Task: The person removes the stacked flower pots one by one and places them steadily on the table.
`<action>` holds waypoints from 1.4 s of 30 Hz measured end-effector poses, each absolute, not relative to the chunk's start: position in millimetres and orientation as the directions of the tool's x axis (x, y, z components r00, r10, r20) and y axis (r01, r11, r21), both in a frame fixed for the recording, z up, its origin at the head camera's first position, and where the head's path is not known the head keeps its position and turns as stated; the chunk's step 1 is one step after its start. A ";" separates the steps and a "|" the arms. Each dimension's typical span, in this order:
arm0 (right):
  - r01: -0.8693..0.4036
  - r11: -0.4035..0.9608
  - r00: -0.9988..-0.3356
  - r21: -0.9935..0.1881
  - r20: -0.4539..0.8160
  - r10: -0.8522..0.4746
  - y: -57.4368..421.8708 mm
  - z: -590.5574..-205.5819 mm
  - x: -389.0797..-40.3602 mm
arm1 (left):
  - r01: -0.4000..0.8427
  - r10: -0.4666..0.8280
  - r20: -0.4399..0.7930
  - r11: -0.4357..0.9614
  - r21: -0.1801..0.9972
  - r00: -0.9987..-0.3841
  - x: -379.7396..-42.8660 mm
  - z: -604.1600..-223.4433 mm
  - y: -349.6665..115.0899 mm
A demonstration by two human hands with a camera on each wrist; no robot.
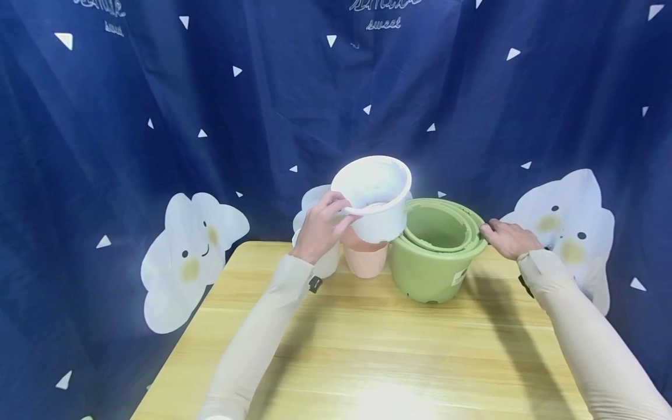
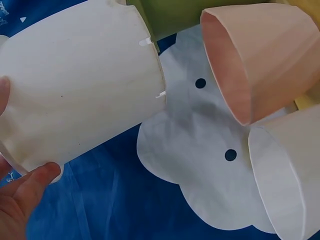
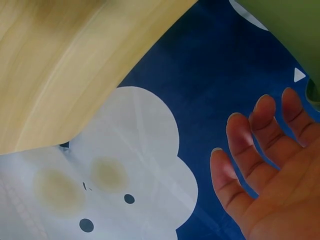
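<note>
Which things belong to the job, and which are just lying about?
Likely in the job:
- white round plastic pot, in the left hand
- nested green plastic pots, right hand at the rim

Likely just standing by:
- pink tapered plastic pot
- small white plastic pot

Nested pots [image 1: 436, 265] on the table [image 1: 399, 344]

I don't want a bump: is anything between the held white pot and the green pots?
Nothing visible. In the head view, the held white pot overlaps the green pots; I can't tell if they touch.
</note>
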State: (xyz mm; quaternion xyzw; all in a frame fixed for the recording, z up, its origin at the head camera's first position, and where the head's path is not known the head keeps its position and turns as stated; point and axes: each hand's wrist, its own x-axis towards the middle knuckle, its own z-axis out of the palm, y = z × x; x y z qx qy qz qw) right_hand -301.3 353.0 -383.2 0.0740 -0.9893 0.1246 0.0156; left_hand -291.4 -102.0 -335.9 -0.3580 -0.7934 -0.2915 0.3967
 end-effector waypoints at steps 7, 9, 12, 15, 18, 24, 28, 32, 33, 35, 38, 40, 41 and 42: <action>-0.148 0.958 -0.989 -0.247 0.050 -0.140 351.6 -382.7 -300.4 | 0.791 0.306 0.845 0.577 0.202 -0.438 -286.2 -341.6 -114.0; -0.146 0.957 -0.989 -0.250 0.049 -0.138 351.7 -382.6 -300.4 | 0.783 0.297 0.846 0.587 0.203 -0.442 -285.1 -342.6 -117.2; -0.145 0.957 -0.989 -0.251 0.048 -0.137 351.6 -382.5 -300.9 | 0.770 0.285 0.845 0.603 0.210 -0.453 -283.5 -344.8 -122.0; -0.143 0.957 -0.990 -0.252 0.044 -0.137 352.1 -383.3 -301.5 | 0.761 0.272 0.839 0.607 0.230 -0.470 -281.2 -347.9 -126.3; -0.143 0.956 -0.990 -0.255 0.043 -0.137 352.6 -384.1 -302.0 | 0.750 0.259 0.835 0.614 0.245 -0.485 -278.4 -350.9 -130.3; -0.148 0.955 -0.989 -0.258 0.051 -0.140 353.4 -385.0 -303.3 | 0.735 0.244 0.835 0.630 0.250 -0.493 -272.4 -356.3 -139.1; -0.149 0.954 -0.989 -0.260 0.050 -0.141 353.5 -385.1 -303.6 | 0.729 0.235 0.832 0.633 0.261 -0.502 -268.1 -362.4 -147.3; -0.151 0.952 -0.988 -0.265 0.049 -0.143 353.9 -385.9 -304.3 | 0.715 0.229 0.826 0.647 0.266 -0.515 -263.0 -368.6 -156.2; -0.150 0.952 -0.989 -0.268 0.049 -0.142 354.2 -386.2 -304.7 | 0.712 0.231 0.825 0.651 0.263 -0.516 -262.0 -370.0 -158.5; -0.147 0.952 -0.989 -0.270 0.044 -0.141 354.8 -386.7 -305.5 | 0.708 0.235 0.824 0.658 0.255 -0.516 -259.8 -372.6 -162.5; -0.145 0.950 -0.989 -0.276 0.041 -0.139 355.3 -387.0 -306.5 | 0.704 0.238 0.823 0.665 0.249 -0.516 -255.8 -375.7 -168.1; -0.148 0.950 -0.989 -0.277 0.042 -0.142 355.4 -386.1 -306.4 | 0.698 0.238 0.819 0.671 0.249 -0.522 -253.1 -377.1 -170.9; -0.149 0.950 -0.989 -0.276 0.042 -0.143 355.7 -385.5 -306.4 | 0.694 0.239 0.816 0.676 0.249 -0.526 -251.9 -377.6 -172.0; -0.150 0.950 -0.989 -0.276 0.043 -0.143 355.9 -384.9 -306.2 | 0.688 0.237 0.812 0.680 0.254 -0.534 -250.7 -378.1 -173.2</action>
